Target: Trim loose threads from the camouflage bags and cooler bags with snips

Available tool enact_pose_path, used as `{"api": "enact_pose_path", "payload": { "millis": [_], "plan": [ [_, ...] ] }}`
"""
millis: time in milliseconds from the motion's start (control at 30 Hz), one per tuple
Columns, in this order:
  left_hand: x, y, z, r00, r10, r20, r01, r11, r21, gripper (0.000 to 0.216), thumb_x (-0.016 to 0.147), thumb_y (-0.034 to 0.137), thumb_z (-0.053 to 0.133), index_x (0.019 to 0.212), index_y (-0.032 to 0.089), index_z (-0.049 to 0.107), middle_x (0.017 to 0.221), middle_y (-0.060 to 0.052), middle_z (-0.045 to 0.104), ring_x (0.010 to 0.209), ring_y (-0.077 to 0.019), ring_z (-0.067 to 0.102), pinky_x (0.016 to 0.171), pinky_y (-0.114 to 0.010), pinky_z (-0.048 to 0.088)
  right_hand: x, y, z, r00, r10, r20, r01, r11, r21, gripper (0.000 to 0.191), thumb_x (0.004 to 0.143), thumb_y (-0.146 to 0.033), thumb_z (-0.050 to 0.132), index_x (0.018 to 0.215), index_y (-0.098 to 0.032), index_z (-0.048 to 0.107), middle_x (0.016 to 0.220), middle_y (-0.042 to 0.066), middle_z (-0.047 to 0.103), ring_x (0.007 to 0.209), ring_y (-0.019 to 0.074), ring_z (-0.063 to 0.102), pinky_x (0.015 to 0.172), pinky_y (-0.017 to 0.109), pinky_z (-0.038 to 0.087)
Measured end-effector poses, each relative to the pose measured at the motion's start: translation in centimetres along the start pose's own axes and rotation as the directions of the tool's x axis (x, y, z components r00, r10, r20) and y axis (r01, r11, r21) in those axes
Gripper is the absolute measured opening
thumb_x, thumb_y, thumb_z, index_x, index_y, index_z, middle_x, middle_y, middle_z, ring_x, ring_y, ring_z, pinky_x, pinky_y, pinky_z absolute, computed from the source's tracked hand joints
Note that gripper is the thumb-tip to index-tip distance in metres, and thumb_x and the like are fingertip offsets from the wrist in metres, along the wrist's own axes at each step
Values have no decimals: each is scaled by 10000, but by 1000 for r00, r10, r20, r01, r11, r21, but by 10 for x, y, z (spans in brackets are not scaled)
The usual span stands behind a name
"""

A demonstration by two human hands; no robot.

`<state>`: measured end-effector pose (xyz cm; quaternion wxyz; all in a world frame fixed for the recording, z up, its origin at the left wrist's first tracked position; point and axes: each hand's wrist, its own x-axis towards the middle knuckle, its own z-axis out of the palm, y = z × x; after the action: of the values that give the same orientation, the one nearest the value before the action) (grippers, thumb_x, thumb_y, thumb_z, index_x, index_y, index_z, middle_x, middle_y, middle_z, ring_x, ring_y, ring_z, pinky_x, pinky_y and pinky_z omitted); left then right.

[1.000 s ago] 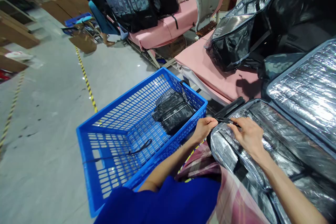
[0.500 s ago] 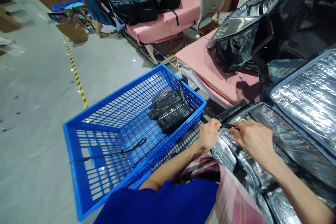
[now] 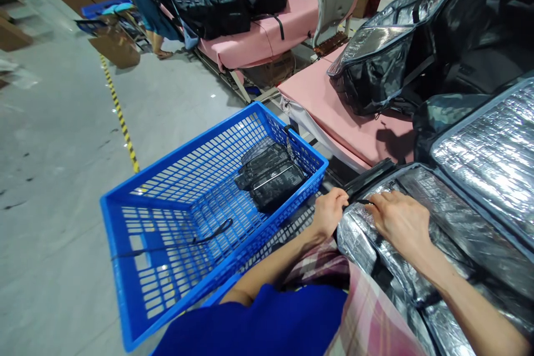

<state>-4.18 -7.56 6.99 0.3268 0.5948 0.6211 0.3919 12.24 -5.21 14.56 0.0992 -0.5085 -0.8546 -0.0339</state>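
Observation:
A large open bag [image 3: 450, 217] with crinkled silver foil lining lies in front of me, its lid [image 3: 488, 150] raised at the right. My left hand [image 3: 331, 212] is closed in a pinch on the bag's black rim at its near left corner. My right hand [image 3: 398, 219] rests on the foil just inside that rim, fingers curled onto a thin black strap or zipper piece [image 3: 362, 201] running between both hands. What exactly the right fingers grip is partly hidden.
A blue plastic basket [image 3: 167, 233] stands at my left with two folded black items [image 3: 269, 175] and a loose black strap [image 3: 200, 240] inside. Pink padded tables [image 3: 329, 111] carry more black and foil bags [image 3: 375, 67]. Cardboard boxes [image 3: 114, 47] stand by yellow-black floor tape [image 3: 120, 117].
The view swung slightly, so the basket sits further left. Both hands stayed at the bag's corner, with the left hand edging up the black rim and the right hand closing towards it.

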Motion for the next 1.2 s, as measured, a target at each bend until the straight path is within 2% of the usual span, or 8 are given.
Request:
{"api": "enact_pose_path", "payload": {
  "millis": [67,167,267,400,500,700,933,1200],
  "plan": [
    [-1,2,-6,1000,1,3,-1,999,51,225,873,265,459,1015,178,610,842,-44,661,746,-147,595,735,-257,451,-7,12,13,987,151,-59,-135,966,223,235,827,-405,530,837,-205,653,757,46,641,707,184,577,615,286,356],
    [-3,6,-7,997,75,34,-80,987,143,262,822,301,547,1038,187,641,947,-74,650,858,-185,587,792,-284,440,-17,24,43,924,382,-8,-299,735,609,351,782,-500,566,946,-195,621,842,35,655,728,174,598,669,286,436],
    [1,5,-2,994,-3,106,-2,999,47,200,816,233,509,881,174,689,851,-59,657,795,-169,586,756,-274,438,-27,23,72,887,461,35,-335,589,735,347,766,-472,603,958,-182,603,835,34,643,733,171,595,694,301,459],
    [18,-3,-1,895,-261,362,380,872,-310,133,693,173,573,742,113,681,626,-18,620,568,-107,522,572,-214,401,-36,20,90,899,399,-182,-191,729,658,255,798,-400,603,934,-184,607,806,33,623,755,170,564,721,319,439],
    [26,-4,-6,821,-316,475,530,729,-433,132,623,185,613,693,88,667,525,5,562,458,-64,423,485,-191,322,-39,19,88,918,240,-317,-41,849,526,178,824,-331,595,918,-180,605,815,33,634,763,162,546,726,314,404],
    [25,5,-10,802,-342,490,576,660,-482,154,563,213,647,655,90,656,481,22,515,442,-46,375,465,-190,267,-34,13,82,917,95,-387,56,931,361,141,834,-280,594,907,-161,614,832,46,648,740,160,531,674,300,366],
    [28,4,-10,779,-386,494,608,658,-444,131,592,175,604,662,69,635,475,29,509,422,-33,352,454,-185,229,-33,16,90,891,245,-383,0,843,538,101,845,-275,572,873,-186,613,782,27,629,719,151,526,667,293,402],
    [30,1,-9,764,-396,509,627,643,-440,82,649,150,605,681,77,624,477,36,498,415,-35,356,467,-185,262,-32,22,105,928,210,-309,7,817,577,140,830,-311,580,866,-189,638,809,37,650,754,167,558,727,325,410]
  ]
}}
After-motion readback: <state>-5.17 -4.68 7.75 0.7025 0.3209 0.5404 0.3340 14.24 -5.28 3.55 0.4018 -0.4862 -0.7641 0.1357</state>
